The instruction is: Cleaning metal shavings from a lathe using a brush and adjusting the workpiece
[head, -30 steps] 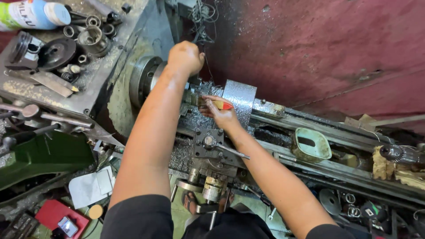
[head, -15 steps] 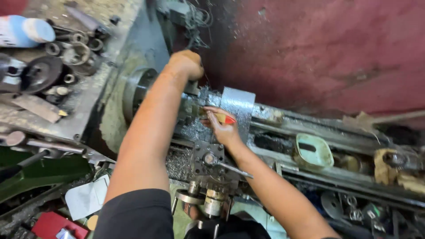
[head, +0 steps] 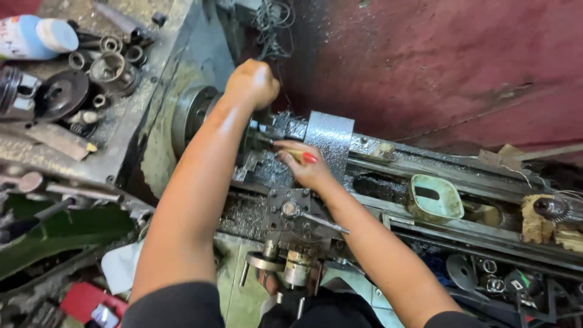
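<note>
- A grimy metal lathe (head: 340, 200) runs from 9 to 3 o'clock before a dark red wall (head: 437, 67).
- The left hand (head: 252, 82) is fisted above the chuck (head: 191, 115); what its grip holds is hidden.
- The right hand (head: 306, 167) grips a red-tipped tool (head: 302, 157) just beside the chuck; its working end is hard to see.
- At 10 o'clock, rings litter the tabletop (head: 139, 91).

Bright, even light from above; glare shines on the left forearm (head: 200, 182) and metal guard plate (head: 328, 136); lower corners fall dim, edges slightly soft
</note>
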